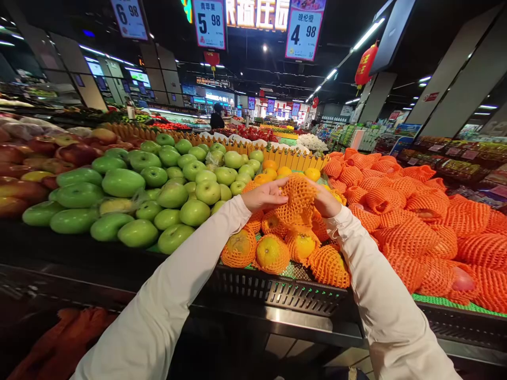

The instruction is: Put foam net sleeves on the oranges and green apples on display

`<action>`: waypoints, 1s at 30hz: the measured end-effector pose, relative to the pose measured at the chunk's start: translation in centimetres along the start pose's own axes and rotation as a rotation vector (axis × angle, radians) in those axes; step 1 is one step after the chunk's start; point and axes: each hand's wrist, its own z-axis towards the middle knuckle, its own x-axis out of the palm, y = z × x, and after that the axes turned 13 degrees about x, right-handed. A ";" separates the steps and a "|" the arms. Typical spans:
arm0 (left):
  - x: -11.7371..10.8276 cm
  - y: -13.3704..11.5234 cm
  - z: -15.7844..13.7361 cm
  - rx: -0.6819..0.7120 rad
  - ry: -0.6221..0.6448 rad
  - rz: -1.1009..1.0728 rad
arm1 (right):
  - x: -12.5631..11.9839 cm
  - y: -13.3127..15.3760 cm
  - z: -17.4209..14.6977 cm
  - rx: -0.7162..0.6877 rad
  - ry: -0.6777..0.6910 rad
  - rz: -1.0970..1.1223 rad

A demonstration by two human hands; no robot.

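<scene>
I have both hands raised in front of me over the oranges, with an orange foam net (297, 199) held between them. My left hand (264, 196) pinches the net's left side, thumb and fingers drawn close together. My right hand (325, 200) has hold of the opposite side, though its fingertips are hidden behind the mesh. I cannot tell whether a fruit sits inside the net; it hangs above the pile, near the middle of my view.

Just below it, netted oranges (272, 254) lie along the front of a black slatted crate (277, 291), the ends of several showing through the openings of their sleeves. Farther back, beyond my hands, some bare oranges (270, 164) rest near a low yellow fence (295, 157).

To the left of my left hand is a broad heap of green apples (195, 212), with a bit of clear wrap (138, 199) among them, and past that are red apples (24, 153). On the far side of my right arm, fruit in reddish-orange nets (428, 203) is piled high. Overhead hang price signs (209, 22), and a person in dark clothing (217, 119) is farther off in the shop
</scene>
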 end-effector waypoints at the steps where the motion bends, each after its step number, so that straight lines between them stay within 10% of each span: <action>1: -0.1 0.2 0.1 -0.006 -0.002 -0.016 | 0.1 0.4 -0.2 -0.020 0.039 0.074; 9: -0.9 1.3 1.0 0.047 -0.185 -0.013 | -1.1 2.4 -0.9 0.162 -0.030 0.418; 20: -1.3 2.5 1.3 -0.133 -0.174 0.163 | -3.7 0.2 -0.4 0.634 -0.154 0.080; 30: -2.0 3.2 1.2 -0.269 -0.268 0.257 | -2.8 -4.1 1.9 0.362 -0.251 -0.305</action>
